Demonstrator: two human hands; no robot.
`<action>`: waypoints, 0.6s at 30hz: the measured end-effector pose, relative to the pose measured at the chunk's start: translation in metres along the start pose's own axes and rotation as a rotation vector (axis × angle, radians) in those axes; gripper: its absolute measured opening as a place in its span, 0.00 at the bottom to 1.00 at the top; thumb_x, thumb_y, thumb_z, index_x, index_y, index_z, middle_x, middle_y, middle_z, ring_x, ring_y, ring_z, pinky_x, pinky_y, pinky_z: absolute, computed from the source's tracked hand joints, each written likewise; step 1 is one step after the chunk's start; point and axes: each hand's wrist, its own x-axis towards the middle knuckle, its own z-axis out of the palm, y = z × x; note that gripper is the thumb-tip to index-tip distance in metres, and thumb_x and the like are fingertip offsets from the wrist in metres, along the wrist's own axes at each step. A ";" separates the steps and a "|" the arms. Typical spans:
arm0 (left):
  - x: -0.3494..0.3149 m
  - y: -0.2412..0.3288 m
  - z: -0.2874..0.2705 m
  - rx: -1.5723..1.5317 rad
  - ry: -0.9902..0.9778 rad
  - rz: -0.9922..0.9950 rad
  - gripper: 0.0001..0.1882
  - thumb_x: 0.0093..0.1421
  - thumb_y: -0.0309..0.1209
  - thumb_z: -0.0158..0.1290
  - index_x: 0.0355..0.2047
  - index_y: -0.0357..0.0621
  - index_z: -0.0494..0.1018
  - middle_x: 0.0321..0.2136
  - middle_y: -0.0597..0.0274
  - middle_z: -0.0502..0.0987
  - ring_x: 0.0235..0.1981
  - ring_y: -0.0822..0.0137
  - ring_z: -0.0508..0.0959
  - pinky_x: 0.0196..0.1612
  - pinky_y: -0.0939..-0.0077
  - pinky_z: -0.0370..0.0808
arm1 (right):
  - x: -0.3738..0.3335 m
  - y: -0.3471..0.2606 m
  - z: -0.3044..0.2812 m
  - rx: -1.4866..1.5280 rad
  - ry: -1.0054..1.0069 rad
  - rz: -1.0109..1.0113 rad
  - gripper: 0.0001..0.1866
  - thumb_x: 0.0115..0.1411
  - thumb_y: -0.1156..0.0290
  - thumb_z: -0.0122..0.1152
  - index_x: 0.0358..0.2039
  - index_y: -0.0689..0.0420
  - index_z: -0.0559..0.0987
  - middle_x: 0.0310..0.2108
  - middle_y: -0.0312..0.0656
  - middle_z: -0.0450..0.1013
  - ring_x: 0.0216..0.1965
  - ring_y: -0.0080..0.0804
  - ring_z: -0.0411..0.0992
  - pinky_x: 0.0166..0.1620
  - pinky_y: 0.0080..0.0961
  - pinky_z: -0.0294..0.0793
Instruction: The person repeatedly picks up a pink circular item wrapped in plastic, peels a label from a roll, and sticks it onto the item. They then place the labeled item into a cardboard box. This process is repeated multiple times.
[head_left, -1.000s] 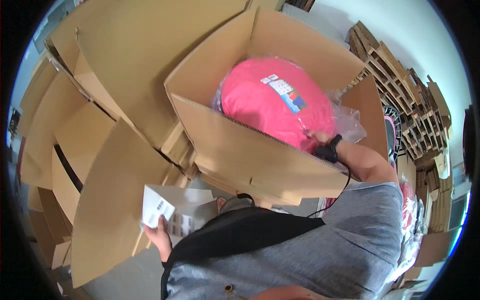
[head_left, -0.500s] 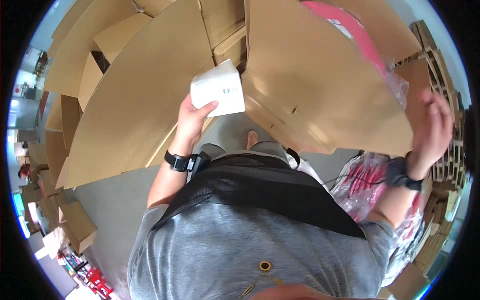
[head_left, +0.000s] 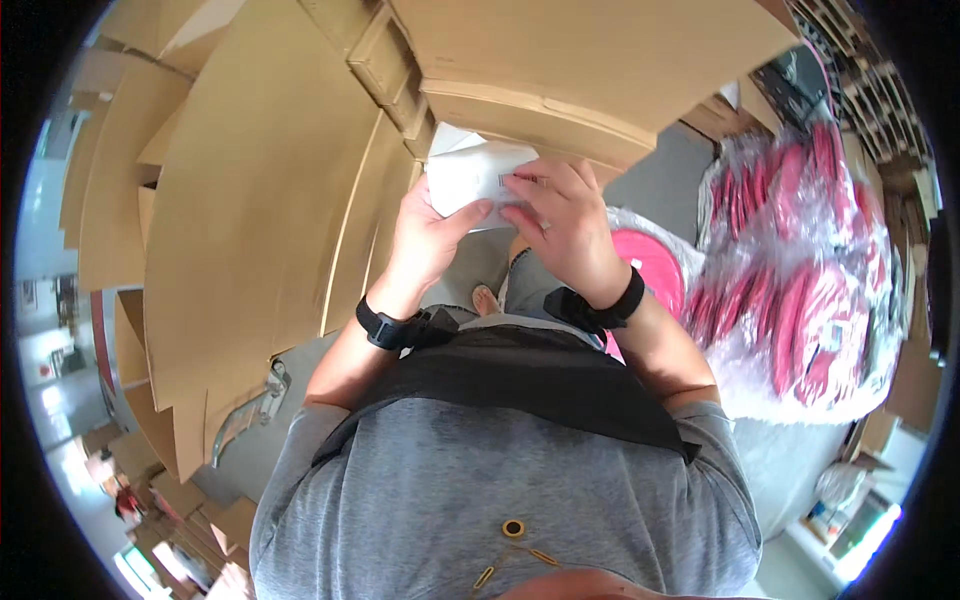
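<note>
In front of my waist, my left hand [head_left: 430, 228] grips a white stack of paper sheets, perhaps labels [head_left: 468, 172], with the thumb across its near side. One corner of the top sheet curls up at the far left. My right hand [head_left: 568, 215] is at the stack's right edge, with thumb and fingers pinching the paper there. The fingers beneath the stack are hidden. Each wrist wears a black band with a small dark device.
Large cardboard cartons [head_left: 250, 200] stand to my left, and another carton [head_left: 590, 50] stands ahead. At the right lie several red items in clear plastic [head_left: 790, 290]. A round pink-red piece [head_left: 650, 265] sits behind my right forearm. Wooden pallets [head_left: 885, 110] rise at far right.
My right hand has come in from the far right and taken hold of the paper stack's edge. My view has turned to the right, bringing the plastic-wrapped red items more fully into sight.
</note>
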 end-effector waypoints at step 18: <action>-0.040 -0.069 0.102 0.279 -0.168 -0.091 0.16 0.46 0.24 0.55 0.37 0.33 0.68 0.31 0.56 0.76 0.33 0.69 0.76 0.36 0.77 0.72 | -0.121 0.003 -0.076 -0.164 0.024 0.309 0.10 0.36 0.75 0.63 0.24 0.57 0.75 0.29 0.39 0.71 0.32 0.39 0.68 0.37 0.31 0.68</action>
